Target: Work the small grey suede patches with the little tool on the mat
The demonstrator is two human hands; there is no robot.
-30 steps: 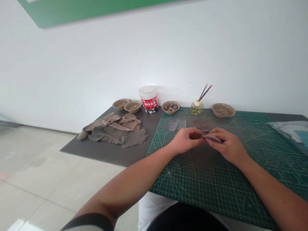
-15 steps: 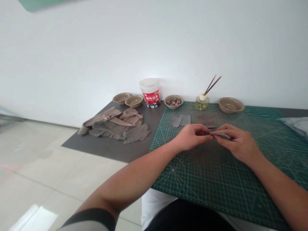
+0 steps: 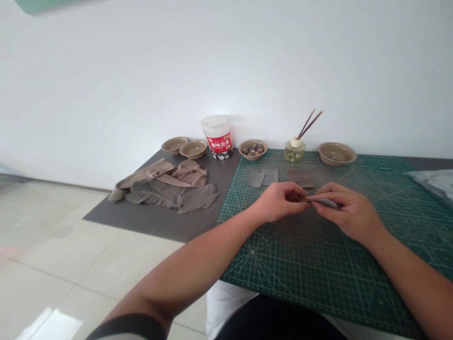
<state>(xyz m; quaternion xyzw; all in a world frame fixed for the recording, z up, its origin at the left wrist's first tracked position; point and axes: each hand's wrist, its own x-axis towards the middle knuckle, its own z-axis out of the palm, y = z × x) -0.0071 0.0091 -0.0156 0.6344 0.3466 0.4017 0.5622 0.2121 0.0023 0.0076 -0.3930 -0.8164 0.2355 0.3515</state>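
Over the green cutting mat (image 3: 293, 264), my two hands meet at their fingertips. My right hand (image 3: 356, 215) is closed on a folded grey sheet (image 3: 326, 203) that looks like sandpaper. My left hand (image 3: 276, 203) pinches something small and dark against the sheet's left end; its kind is hidden by the fingers. Just beyond the hands lie two grey square sheets, one (image 3: 255, 179) overlapping the other (image 3: 271, 176), and a brown-stained sheet (image 3: 300, 178).
Along the wall stand a bowl of small brown chunks (image 3: 253, 150), a reed diffuser (image 3: 294, 150), a wider bowl (image 3: 338, 155) with a few bits, two more bowls (image 3: 175, 145) and a red-labelled tub (image 3: 219, 139). Crumpled cloths (image 3: 170, 186) lie left. A plastic bag (image 3: 433, 184) is at right.
The view has shifted slightly, so the scene sits a little further left. Both hands keep nearly the same pinch at the grey sheet.
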